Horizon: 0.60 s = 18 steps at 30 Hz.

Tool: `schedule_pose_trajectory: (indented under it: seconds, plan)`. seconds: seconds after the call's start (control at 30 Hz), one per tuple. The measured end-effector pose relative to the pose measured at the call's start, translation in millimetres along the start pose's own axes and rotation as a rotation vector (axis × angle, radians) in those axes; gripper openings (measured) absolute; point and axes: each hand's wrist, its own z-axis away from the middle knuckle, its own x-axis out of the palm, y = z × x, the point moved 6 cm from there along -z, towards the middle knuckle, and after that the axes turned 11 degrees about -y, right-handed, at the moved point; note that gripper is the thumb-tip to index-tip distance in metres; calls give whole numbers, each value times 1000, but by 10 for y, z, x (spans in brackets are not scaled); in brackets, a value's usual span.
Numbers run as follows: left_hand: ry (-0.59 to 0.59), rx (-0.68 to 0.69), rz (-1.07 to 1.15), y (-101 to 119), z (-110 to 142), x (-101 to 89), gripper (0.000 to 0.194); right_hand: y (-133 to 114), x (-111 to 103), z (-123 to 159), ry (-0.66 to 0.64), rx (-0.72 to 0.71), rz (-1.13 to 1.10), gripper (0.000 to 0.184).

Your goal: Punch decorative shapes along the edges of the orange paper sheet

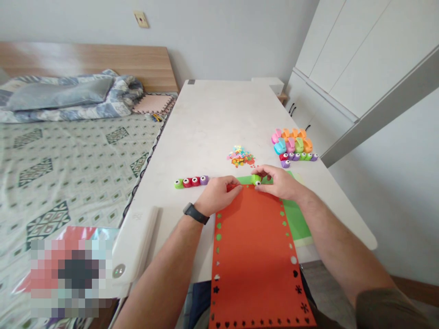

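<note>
An orange-red sheet of paper (254, 237) lies lengthwise before me, its near end reaching past the table edge. Small punched shapes run along its sides and near edge. My left hand (221, 194) pinches the sheet's far left corner, fingers closed. Between the fingers and thumb of my right hand (279, 182) is a small green craft punch (256, 179), at the sheet's far edge. Green paper (297, 221) lies beneath the orange-red sheet and shows on the right and at the far edge. To the left stands a short row of small craft punches (191, 182) in green, red and purple.
A pile of colourful paper cutouts (242, 156) lies beyond my hands. Larger and small craft punches (293, 141) are grouped at the right edge of the white table (219, 114). A long white device (135, 246) sits front left, beside a bed (85, 164).
</note>
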Motion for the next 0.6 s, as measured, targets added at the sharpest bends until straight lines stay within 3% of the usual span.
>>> schedule_pose_trajectory:
  seconds: [0.6]
  plan:
    - [-2,-3,10,-32,-8,0,27,10,7,-4,26,14,8,43]
